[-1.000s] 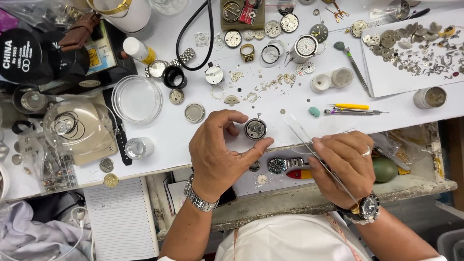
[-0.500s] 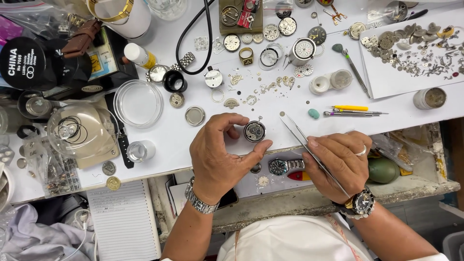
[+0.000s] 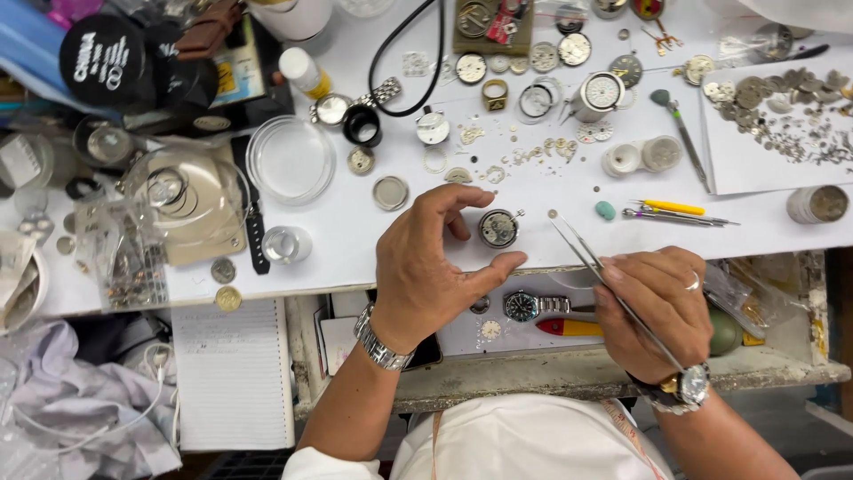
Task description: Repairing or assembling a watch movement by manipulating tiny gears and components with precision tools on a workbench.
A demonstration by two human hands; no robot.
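— What do the fingers hold?

— Left hand (image 3: pixel 426 267) curls thumb and forefinger loosely around one round watch movement (image 3: pixel 498 228) on the white bench (image 3: pixel 355 258), not clearly gripping it. Right hand (image 3: pixel 653 307) pinches one pair of tweezers (image 3: pixel 591 262).

— Which way?

— The tweezers' long axis slants up-left, tips just right of the movement; the left hand is nearer.

A bare strip of the white surface (image 3: pixel 711 236) runs lower right of centre, hemmed above by what look like scattered loose parts (image 3: pixel 524 151) and rightward by tools (image 3: pixel 675 213).
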